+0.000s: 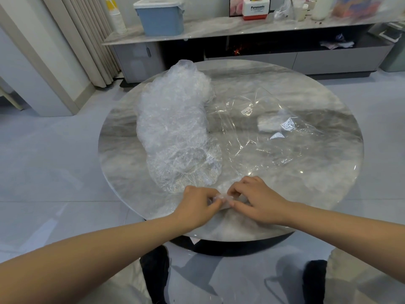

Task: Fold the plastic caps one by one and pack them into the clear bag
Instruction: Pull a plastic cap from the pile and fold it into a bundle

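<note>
- A round marble table stands on a pale tiled floor; behind it runs a long shelf with a blue lidded bin.
- A tall heap of crumpled plastic caps lies along the table's left half, from the far edge toward the near one.
- The clear bag lies flat across the right half, a folded cap showing through it.
- At the near edge, the left hand and right hand meet, fingers curled, both pinching one small folded cap between them.
</note>
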The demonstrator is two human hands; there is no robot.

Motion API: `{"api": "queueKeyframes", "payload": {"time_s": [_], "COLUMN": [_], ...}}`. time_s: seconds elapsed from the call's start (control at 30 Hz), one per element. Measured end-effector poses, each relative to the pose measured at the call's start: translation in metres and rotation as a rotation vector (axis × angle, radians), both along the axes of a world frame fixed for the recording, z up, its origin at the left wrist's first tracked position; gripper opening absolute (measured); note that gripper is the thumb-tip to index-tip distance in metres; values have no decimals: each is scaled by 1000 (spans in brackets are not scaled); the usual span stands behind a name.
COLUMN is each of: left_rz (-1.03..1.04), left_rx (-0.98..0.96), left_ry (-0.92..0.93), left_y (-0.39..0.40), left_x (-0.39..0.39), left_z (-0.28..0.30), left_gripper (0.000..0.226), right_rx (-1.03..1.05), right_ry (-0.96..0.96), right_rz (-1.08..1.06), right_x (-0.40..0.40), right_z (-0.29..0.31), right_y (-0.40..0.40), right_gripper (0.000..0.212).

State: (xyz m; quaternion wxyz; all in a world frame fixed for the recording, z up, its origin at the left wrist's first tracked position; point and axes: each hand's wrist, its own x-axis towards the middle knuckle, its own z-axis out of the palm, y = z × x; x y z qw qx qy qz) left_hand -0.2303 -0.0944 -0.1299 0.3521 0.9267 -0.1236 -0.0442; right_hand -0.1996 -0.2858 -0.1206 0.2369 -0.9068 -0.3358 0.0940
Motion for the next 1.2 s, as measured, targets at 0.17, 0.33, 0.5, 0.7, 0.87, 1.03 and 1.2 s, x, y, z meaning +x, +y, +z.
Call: {"api": "queueKeyframes", "payload": {"time_s": [0.17, 0.33, 0.5, 0.7, 0.87, 1.03, 1.2], "left_rz": [104, 123, 102, -369, -455, -452, -397], "left_rx": [17, 39, 143, 430, 464, 503, 467], "left_ry": [121, 172, 35, -443, -284, -284, -213], "left_y": [1, 3, 5, 14, 17, 14, 7], "left_x": [8, 8, 8, 22, 17, 19, 18], "left_z": [1, -1, -4, -3, 4, 3, 6], "left_gripper": [21, 13, 26, 10, 31, 35, 54], "right_rx": [-53, -79, -115, -172, -200, -215, -240], "right_ry": [-36, -4, -41, -116, -326, -454, -386], "right_rz": [-84, -196, -209, -119, -38, -9, -2], "right_x": [6, 9, 7, 8, 8, -9, -15], "right_z": [-4, -10, -10, -4, 0, 0, -6], "right_y": [8, 14, 19, 20, 20, 19, 20], "right_gripper": [40, 20, 20, 12, 11, 31, 30]}}
